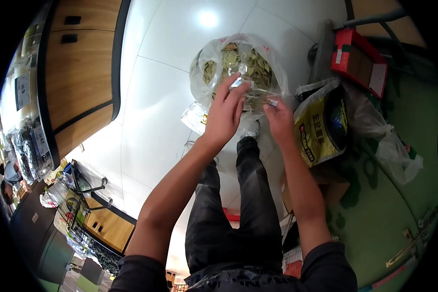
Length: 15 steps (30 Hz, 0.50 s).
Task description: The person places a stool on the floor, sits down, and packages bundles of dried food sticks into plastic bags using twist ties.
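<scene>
Large dried leaves (259, 68), greenish-brown like bay leaves, fill a big clear plastic bag (199, 87) that stands open on the floor. Over its mouth, both hands are on a small clear plastic bag (260, 92). My left hand (225, 109) has its fingers curled against the near left part of this plastic. At its right edge, near a small white label, my right hand (280, 117) pinches it between thumb and fingers. Glare and the see-through film hide the small bag's outline and contents.
A yellow-and-black printed sack (321, 124) stands right of my right arm. Beyond it are a red box (360, 61) and a knotted clear bag (399, 155). Wooden cabinets (85, 63) line the left, with a wire cart (73, 204) below. White packaging (194, 117) lies beside the leaf bag.
</scene>
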### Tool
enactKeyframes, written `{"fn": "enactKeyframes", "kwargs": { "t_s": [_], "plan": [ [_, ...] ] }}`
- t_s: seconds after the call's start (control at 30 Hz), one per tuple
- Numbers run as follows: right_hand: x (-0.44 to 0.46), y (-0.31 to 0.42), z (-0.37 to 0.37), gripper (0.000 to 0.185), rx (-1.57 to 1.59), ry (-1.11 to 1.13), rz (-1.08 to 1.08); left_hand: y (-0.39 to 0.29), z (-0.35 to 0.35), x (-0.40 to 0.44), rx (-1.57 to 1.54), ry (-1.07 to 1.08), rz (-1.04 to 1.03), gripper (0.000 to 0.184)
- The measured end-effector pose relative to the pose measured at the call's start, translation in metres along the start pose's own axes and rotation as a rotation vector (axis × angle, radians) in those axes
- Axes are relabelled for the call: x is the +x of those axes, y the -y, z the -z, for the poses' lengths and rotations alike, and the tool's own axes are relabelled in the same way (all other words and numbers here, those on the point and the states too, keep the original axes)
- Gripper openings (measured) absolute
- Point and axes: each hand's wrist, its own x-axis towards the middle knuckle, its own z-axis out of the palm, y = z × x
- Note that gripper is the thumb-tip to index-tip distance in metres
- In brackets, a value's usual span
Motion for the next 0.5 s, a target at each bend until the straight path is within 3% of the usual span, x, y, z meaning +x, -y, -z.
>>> {"fn": "enactKeyframes", "kwargs": {
  "t_s": [0.3,0.37,0.5],
  "plan": [
    [-0.024,-0.015,0.002,0.021,-0.057,-0.016,-0.032,0.024,-0.009,-0.036,-0.095,-0.026,-0.020,0.029],
    [-0.025,-0.005,-0.003,0.024,-0.279,-0.027,0.206,0.026,-0.007,-0.044,-0.083,-0.024,-0.044,0.028],
    [-0.029,0.015,-0.008,0.029,-0.499,-0.060,0.298,0.023,0.006,-0.054,0.011,-0.003,-0.114,0.029]
  ]
}}
